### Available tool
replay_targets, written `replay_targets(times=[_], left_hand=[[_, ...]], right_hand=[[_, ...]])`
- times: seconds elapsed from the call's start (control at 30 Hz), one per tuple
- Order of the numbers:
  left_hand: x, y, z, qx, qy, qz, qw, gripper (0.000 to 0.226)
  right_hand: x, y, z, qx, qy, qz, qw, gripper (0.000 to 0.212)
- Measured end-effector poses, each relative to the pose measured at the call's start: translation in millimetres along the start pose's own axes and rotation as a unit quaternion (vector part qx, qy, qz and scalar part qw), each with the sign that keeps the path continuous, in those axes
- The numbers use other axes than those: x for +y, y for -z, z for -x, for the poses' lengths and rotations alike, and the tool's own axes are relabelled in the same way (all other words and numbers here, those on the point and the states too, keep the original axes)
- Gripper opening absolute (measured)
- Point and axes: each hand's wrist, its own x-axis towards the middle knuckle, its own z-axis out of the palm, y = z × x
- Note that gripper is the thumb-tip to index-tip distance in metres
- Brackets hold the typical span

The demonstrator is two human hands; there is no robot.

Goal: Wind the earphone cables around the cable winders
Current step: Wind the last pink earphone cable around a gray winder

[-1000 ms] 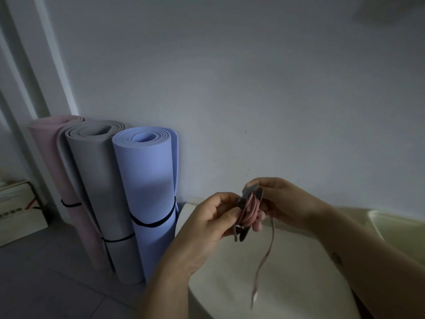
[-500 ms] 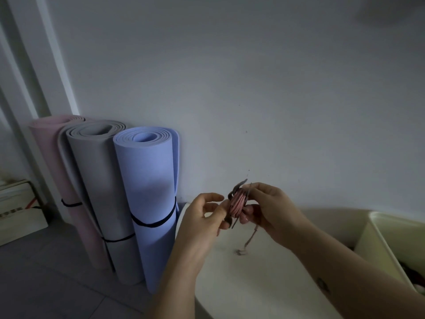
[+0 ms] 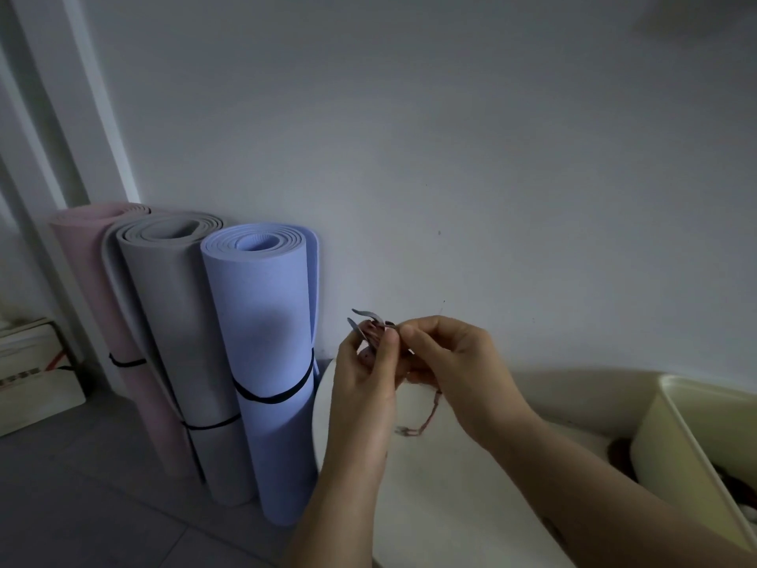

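Holds winder (image 3: 368, 316) pinched in left hand (image 3: 360, 387) over table (image 3: 450, 494), cable (image 3: 432, 405) pinched in right hand (image 3: 458, 362) just beside; judged light, limp, slippery; best gripped at winder body, cable near wraps

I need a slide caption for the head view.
Left hand holds a grey cable winder; right hand pinches its pink earphone cable.

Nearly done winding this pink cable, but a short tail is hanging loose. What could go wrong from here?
1. The loose tail of the earphone cable dangles below the right hand with its plug end free. If it is not tucked in, the turns may spring off the cable winder.
2. The left hand holds the winder by the fingertips, near the edge of the table. A slip could drop it to the floor.
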Motion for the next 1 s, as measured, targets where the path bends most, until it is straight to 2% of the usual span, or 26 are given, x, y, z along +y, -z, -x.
replay_targets(times=[0.23, 0.33, 0.53, 0.67, 0.83, 1.0], left_hand=[[11, 0, -2, -0.021, 0.023, 0.155, 0.987, 0.023], [16, 3, -2, -0.021, 0.041, 0.208, 0.977, 0.024], [18, 6, -1, -0.016, 0.077, 0.222, 0.972, 0.028], [17, 5, -2, -0.031, 0.078, 0.187, 0.979, 0.024], [15, 7, -1, -0.06, 0.056, 0.194, 0.978, 0.02], [15, 12, -1, -0.074, 0.046, 0.203, 0.975, 0.03]], right_hand=[[-7, 11, 7, 0.029, 0.03, 0.141, 0.989, 0.012], [-7, 15, 10, 0.003, 0.028, 0.182, 0.983, 0.011], [-13, 20, 9, -0.023, 0.053, 0.253, 0.966, 0.014], [-18, 25, 10, -0.039, 0.057, 0.291, 0.954, 0.012], [-26, 18, 22, -0.073, 0.086, 0.292, 0.95, 0.015], [-16, 16, 20, -0.06, 0.075, 0.294, 0.951, 0.014]])
